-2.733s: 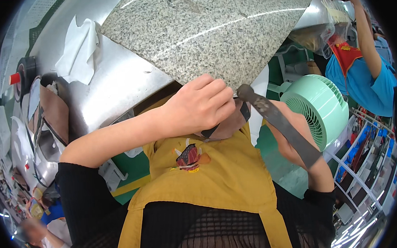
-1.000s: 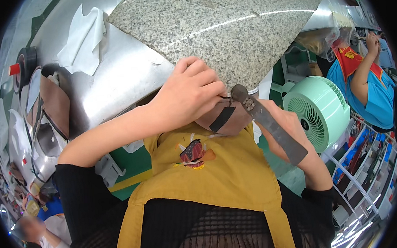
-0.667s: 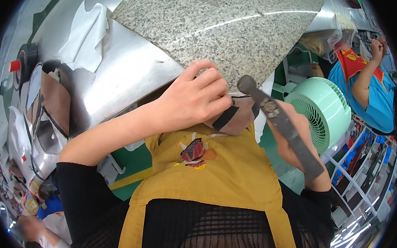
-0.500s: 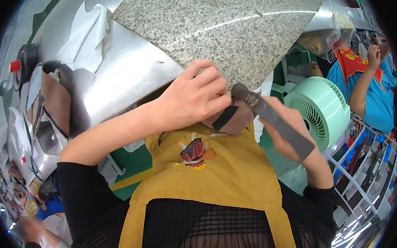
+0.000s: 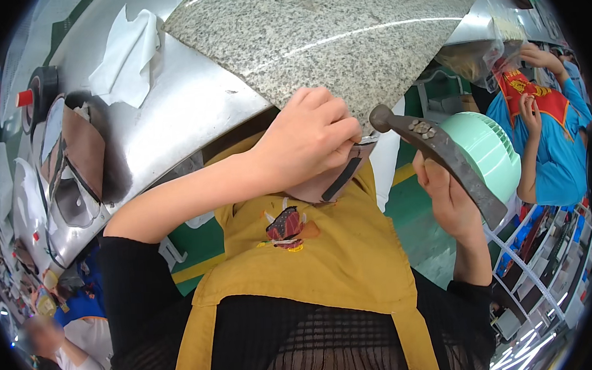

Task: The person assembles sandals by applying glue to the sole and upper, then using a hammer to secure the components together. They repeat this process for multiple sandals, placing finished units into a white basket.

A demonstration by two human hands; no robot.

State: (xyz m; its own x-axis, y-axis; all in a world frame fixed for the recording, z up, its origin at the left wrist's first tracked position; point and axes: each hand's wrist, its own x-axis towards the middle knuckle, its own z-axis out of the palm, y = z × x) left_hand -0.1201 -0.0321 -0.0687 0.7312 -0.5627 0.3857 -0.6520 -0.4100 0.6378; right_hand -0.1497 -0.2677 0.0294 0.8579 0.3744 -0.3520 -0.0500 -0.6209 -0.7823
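We are pressing a small dark piece (image 5: 339, 179), a leather-like part with a black strip, against the corner of the granite slab (image 5: 342, 42), just below its edge and above our yellow apron (image 5: 313, 258). Our left hand (image 5: 307, 141) is closing over the piece, fingers curled and pinching it at the top. Our right hand (image 5: 447, 200) is gripping the handle of a dark metal hammer (image 5: 434, 147), its rounded head hanging just beside the left fingers, a few small tacks sticking to its face. By our reading, we are in the middle of the hammering step, with the head poised near the piece; the next strike is calling for a short, controlled tap that stays off the left fingertips and lands square on the piece. Beyond the slab a steel table (image 5: 172, 118) is carrying white paper (image 5: 125, 56) and brown cut pieces (image 5: 83, 146). A green fan (image 5: 492, 151) is standing to the right, near another person in blue (image 5: 554, 138).
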